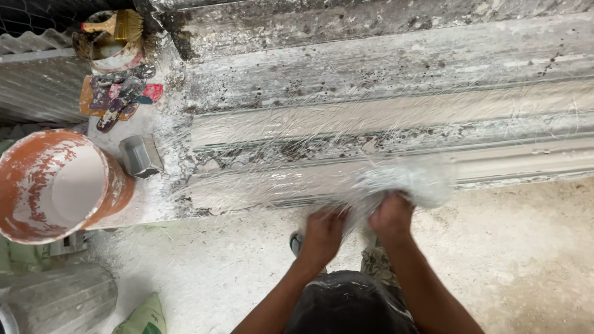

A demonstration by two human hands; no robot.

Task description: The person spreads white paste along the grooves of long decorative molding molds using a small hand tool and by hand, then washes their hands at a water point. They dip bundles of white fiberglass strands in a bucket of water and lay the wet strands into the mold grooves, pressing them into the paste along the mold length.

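In the head view, looking straight down, both hands meet at the near edge of a long, stepped plaster mould (pixel 396 133) that runs across the bench. The left hand (pixel 322 235) and the right hand (pixel 391 218) are clenched side by side, nearly touching, on a wad of whitish glass fibre (pixel 402 182). The wad is blurred, so its exact shape cannot be told; it bulges up and to the right of the right hand's knuckles and lies against the lowest step of the mould. Thin strands of the same fibre (pixel 260 154) spread away to the left of the grip, draped over the mould's ridges.

Well to the left of the grip, at the mould's end, a small grey metal block (pixel 141 156) lies on the white-dusted bench top. Just left of it stands an orange bucket (pixel 55 182), its inside coated white. Farther away from the hands, beyond the block, several paint-stained scrapers (pixel 120 93) lie in a heap, and past them a brush (pixel 117 26) with a wooden handle rests across a small dirty bowl (pixel 114 52).

Below the grip, a dusty concrete floor (pixel 526 247) shows between the forearms and the bench. A green sack (pixel 145 318) lies at the lower left, well apart from the hands.
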